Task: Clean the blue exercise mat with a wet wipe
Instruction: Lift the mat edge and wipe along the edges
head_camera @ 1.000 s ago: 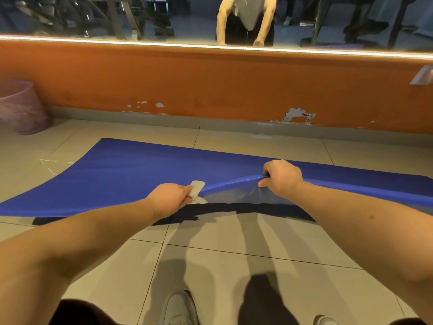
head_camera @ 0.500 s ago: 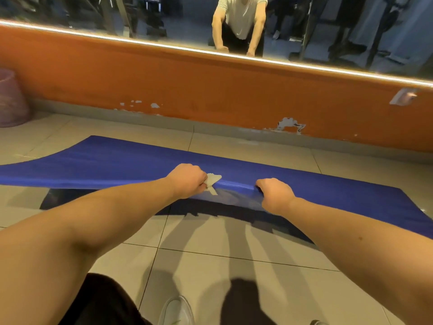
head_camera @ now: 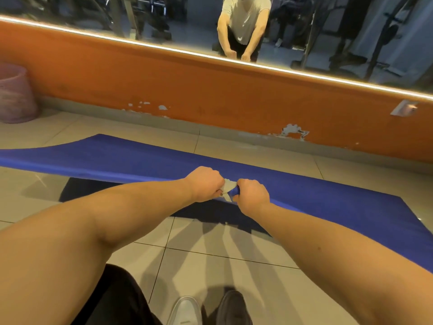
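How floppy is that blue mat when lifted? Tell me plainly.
Probably floppy: the blue mat sags to the floor beyond the right hand gripping its lifted edge. Likely light: that grip, plus the left hand pinching the wet wipe there, holds a long stretch up.

A: Item one?
B: The blue exercise mat [head_camera: 316, 198], laid lengthwise on the floor [head_camera: 234, 273]; near edge lifted and curled, shadow beneath.
A: Item two?
B: White wet wipe [head_camera: 227, 186], crumpled, pressed against that raised edge.
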### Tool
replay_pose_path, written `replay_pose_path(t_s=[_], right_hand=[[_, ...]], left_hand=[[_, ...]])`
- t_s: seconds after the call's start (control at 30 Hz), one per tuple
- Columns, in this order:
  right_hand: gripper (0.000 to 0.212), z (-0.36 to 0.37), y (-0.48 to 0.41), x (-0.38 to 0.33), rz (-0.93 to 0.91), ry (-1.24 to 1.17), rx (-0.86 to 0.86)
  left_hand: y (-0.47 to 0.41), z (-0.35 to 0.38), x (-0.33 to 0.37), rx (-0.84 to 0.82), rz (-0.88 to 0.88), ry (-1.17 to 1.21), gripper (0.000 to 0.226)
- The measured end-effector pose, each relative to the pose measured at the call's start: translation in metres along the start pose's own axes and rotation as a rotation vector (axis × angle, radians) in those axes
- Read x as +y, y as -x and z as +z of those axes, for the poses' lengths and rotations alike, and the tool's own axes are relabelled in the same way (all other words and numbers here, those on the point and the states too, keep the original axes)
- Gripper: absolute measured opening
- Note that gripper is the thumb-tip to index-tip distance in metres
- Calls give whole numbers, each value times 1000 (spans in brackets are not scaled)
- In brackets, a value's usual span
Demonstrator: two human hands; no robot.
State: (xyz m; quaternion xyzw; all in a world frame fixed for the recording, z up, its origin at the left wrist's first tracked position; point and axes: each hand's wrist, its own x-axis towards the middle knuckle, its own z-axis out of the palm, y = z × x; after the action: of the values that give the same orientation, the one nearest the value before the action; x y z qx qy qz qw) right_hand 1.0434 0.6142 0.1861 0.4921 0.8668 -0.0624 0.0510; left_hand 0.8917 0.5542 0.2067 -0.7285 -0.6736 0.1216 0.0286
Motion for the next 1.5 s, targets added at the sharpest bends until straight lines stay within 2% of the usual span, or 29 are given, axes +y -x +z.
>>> replay_pose_path(t_s=[0.2,0.33,0.63,0.8,0.93,1.1,1.23,1.33,1.5], right_hand=[[11,3,-7,1,-47,21,-47],[13,0,-11,9,-102,52,-60],[15,2,-22,7,-141,50,-28],[9,3,-22,8,-126,37,-29],[9,0,-24,16,-110,64,-14],[8,-8,-30,23,-138,-40,-15],[14,-13,-34,15,-178,-33,1],[14,-17,-41,9,-198,-30,16],[13,-22,-50,11,-270,-43,27]], left_hand=[[8,19,-7,-34,-9,-42,27],[22,27,-22,-79,-3,-59,43],[56,39,-60,-208,-169,-78,48],[29,16,-10,-131,-81,29,83],[-3,-5,25,-199,-132,-46,56],[23,-2,-3,-209,-163,-70,60],[57,0,-41,-383,-323,-52,49],[78,-26,-44,-493,-426,41,43],[91,-52,-30,-478,-429,40,47]])
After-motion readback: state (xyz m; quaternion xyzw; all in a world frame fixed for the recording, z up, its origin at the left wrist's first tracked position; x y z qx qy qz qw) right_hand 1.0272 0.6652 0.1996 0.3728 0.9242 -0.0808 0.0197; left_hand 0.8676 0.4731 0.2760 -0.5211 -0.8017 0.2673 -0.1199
